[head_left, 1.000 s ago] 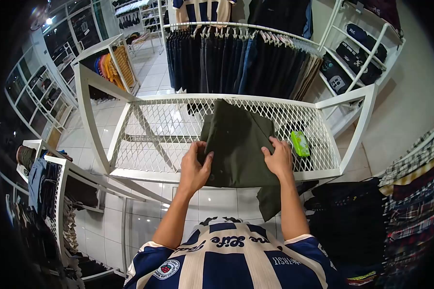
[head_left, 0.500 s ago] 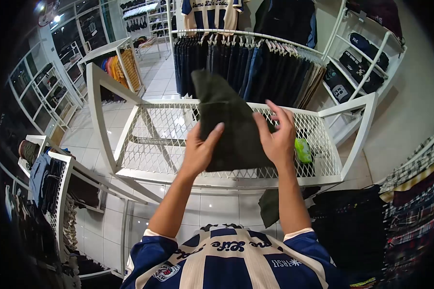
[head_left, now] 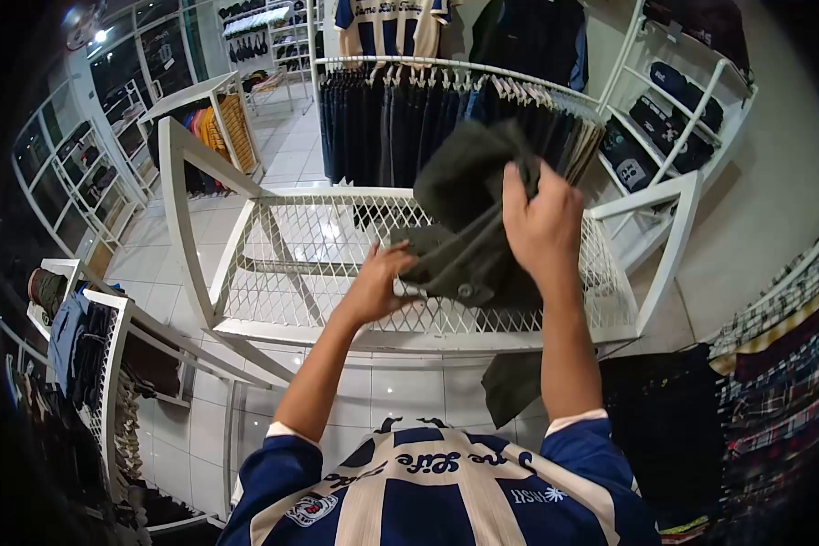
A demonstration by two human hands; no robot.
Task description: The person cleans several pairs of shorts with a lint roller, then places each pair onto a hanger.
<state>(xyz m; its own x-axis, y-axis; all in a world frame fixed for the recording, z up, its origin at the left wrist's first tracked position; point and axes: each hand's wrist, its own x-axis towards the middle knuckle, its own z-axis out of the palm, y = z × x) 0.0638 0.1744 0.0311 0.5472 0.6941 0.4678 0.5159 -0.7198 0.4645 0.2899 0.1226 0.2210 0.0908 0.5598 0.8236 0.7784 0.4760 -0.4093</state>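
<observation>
A dark olive-green garment is bunched up over the white mesh rack, with a round button showing near its lower front. My right hand is closed on its upper right part, thumb and fingers pinching the cloth. At the garment's left edge, my left hand has its fingers and thumb apart; the fingertips touch the cloth. Folds hide much of the garment's shape.
The white mesh rack has raised side frames. Beyond it hang dark trousers on a rail. Shelves with caps stand at right. Another olive cloth hangs below, near folded plaid shirts.
The garment has turned from a flat fold to a loose bunch, showing its button. My right hand has risen and gripped it; my left fingers have spread. The bright green packet is now hidden.
</observation>
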